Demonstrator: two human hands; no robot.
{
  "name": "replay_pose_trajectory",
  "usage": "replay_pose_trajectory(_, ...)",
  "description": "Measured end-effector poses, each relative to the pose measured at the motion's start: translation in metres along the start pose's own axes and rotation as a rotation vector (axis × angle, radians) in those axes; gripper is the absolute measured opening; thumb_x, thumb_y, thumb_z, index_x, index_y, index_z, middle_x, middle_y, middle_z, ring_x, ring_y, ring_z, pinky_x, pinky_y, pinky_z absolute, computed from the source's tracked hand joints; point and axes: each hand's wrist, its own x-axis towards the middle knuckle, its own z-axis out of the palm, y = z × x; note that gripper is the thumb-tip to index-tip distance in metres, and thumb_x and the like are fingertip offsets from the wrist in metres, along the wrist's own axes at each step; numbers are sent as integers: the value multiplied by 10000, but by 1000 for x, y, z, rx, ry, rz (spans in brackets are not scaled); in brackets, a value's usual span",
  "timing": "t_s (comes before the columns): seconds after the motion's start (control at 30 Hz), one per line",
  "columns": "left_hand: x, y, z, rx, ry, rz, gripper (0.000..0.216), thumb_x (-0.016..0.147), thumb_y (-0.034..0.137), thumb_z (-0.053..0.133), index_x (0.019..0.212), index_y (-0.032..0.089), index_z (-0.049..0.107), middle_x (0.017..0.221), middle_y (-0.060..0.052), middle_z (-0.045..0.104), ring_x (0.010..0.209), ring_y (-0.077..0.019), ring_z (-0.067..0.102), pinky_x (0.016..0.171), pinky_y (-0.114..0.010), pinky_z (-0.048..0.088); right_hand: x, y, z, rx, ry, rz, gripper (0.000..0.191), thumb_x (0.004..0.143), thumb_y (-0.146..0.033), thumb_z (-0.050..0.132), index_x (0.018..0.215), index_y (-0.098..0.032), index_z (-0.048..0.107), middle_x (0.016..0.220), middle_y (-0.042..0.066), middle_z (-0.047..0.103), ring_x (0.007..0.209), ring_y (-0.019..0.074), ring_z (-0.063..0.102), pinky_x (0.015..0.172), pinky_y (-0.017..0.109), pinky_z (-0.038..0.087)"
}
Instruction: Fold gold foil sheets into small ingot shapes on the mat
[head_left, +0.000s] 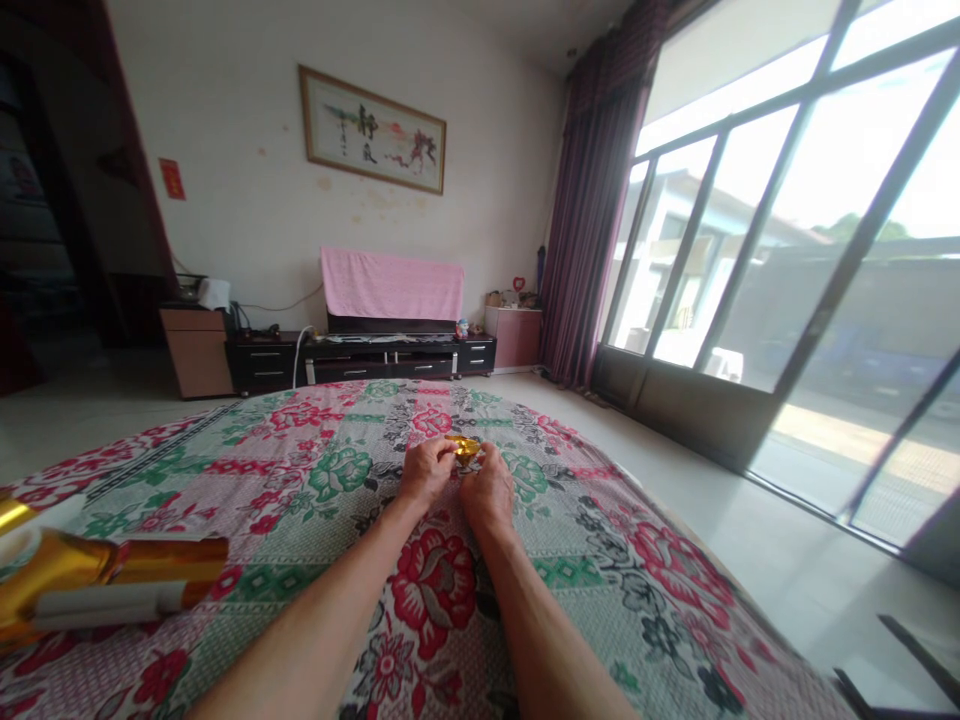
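Both my hands meet over the far middle of a flower-patterned cloth (pixel 435 590). Between them is a small piece of shiny gold foil paper (pixel 466 447), folded or curled; its exact shape is too small to make out. My left hand (pixel 429 472) pinches its left side with thumb and forefinger. My right hand (pixel 489 488) grips the right side, fingers curled and partly hidden behind the hand. At the near left lie curled sheets of gold foil paper (pixel 169 562) with whitish backs, apart from my hands.
Beyond the cloth's far edge stands a low black cabinet (pixel 352 365), with a pink cloth (pixel 394 285) draped over something on it. Large glass doors (pixel 742 240) and a purple curtain (pixel 592 210) are at the right. Dark bars (pixel 915 655) show at the lower right.
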Motion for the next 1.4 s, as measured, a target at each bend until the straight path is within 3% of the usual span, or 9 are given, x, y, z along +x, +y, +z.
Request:
replay_pose_trajectory(0.37,0,-2,0,-19,-20,-9,299,703,124,486,932,221,651,826,15,695,751,-123,635,703,-195,486,-1,-1,0,-8,1,-6,392,695,-71,425,1068,-156,510,1007,109,604,938,209,552,789,276,383)
replay_pose_trajectory(0.57,-2,1,-1,76,44,-51,311,749,126,437,951,217,655,903,-6,697,834,-138,632,779,-212,471,1,4,4,-8,56,15,456,677,-56,410,1120,-131,488,996,115,599,909,196,554,782,275,388)
replay_pose_trajectory(0.67,-5,2,-6,178,65,-88,326,755,114,429,970,202,657,957,-34,688,874,-162,625,813,-237,459,3,5,4,-45,74,13,347,700,-73,394,982,-151,581,918,93,621,839,188,567,746,266,394)
replay_pose_trajectory(0.77,-11,1,-18,272,5,-124,324,751,105,435,954,195,671,964,-52,683,887,-171,620,833,-248,447,2,2,4,-33,-4,-97,271,715,-93,404,776,-200,646,803,42,651,766,163,578,718,237,391)
replay_pose_trajectory(0.93,-29,2,-52,381,-125,-111,309,705,79,475,880,195,701,925,-50,694,894,-169,616,851,-244,433,-7,-10,5,-2,-174,-275,279,707,-83,423,717,-207,673,730,13,668,724,135,588,685,198,384)
replay_pose_trajectory(1.17,-57,13,-118,428,-218,-119,290,645,78,509,762,229,727,808,-34,716,838,-174,637,796,-227,457,-26,-30,8,-144,-227,-371,236,701,-101,463,744,-189,677,813,62,668,785,166,590,698,228,382)
replay_pose_trajectory(1.3,-74,19,-171,483,-82,-134,298,713,142,469,856,230,716,871,-33,711,852,-174,637,784,-235,460,-56,-63,16,8,-298,-436,258,730,-103,440,818,-181,670,780,41,660,725,136,586,687,208,395)
replay_pose_trajectory(1.4,-86,18,-210,574,84,-171,296,743,176,443,854,228,712,885,-34,708,863,-186,633,783,-240,452,-91,-98,21,224,-504,-574,242,702,-133,503,873,-187,665,847,14,648,718,113,576,695,188,413)
